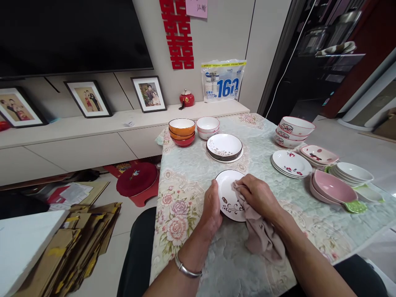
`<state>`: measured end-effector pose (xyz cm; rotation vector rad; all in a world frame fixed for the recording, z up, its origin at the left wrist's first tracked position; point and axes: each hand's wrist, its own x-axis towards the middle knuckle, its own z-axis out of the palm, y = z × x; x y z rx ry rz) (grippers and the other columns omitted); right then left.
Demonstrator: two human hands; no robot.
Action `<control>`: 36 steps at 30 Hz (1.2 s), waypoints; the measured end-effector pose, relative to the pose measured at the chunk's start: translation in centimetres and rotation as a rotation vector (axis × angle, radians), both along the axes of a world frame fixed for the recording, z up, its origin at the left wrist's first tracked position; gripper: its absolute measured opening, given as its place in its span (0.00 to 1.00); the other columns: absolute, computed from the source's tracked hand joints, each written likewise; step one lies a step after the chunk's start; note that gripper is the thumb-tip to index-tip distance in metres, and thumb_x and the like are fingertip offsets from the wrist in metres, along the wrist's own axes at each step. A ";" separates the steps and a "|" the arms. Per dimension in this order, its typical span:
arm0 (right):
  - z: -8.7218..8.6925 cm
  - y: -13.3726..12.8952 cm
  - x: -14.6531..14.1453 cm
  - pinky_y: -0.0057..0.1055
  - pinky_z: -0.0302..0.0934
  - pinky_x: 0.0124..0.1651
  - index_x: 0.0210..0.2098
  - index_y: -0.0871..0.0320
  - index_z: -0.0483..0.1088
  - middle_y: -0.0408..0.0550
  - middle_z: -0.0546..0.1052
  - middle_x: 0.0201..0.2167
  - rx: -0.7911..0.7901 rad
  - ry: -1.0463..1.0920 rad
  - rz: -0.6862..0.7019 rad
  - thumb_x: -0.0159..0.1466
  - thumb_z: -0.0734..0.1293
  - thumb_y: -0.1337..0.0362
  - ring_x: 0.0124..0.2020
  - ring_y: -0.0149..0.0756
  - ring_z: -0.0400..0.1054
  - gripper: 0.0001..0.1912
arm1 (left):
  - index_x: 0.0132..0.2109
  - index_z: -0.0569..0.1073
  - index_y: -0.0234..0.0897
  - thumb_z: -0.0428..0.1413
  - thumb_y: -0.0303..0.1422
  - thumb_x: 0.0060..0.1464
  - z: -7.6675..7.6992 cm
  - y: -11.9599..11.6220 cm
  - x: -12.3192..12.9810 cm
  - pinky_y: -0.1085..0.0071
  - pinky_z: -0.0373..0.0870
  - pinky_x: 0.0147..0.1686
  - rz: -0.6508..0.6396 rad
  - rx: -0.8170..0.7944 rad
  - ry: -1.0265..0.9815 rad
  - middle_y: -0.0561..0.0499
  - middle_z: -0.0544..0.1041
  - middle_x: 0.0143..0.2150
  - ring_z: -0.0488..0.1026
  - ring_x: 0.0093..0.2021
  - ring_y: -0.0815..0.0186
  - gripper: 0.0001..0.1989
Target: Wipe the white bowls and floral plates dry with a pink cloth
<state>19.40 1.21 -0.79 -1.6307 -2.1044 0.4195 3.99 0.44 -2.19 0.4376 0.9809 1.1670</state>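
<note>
Soft, moderately bright indoor light spreads evenly over the pale green floral tablecloth (182, 198), its source hard to place. Near the centre, the round white ceramic plate with a dark rim (227, 185) is bright and fairly clear. Shadows stay faint; greyer shade lies on the fabric between five and six o'clock. The polished silver bracelet (187, 270), at six o'clock, catches a small highlight. Around the black shelving unit (328, 82) at two o'clock, it is dim and smeared; pale, glossy floor tiles (349, 152) shine at three. Wide-angle distortion slants the black-framed photographs (88, 99) towards nine o'clock.
</note>
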 end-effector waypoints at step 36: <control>1.3 -0.2 2.0 0.30 0.53 0.33 0.28 0.56 0.70 0.46 0.75 0.29 -0.170 -0.167 0.034 0.61 0.62 0.68 0.30 0.35 0.66 0.07 | 0.45 0.77 0.30 0.52 0.54 0.55 -0.2 0.0 0.0 0.62 0.73 0.37 0.002 0.021 0.022 0.43 0.81 0.31 0.78 0.37 0.54 0.29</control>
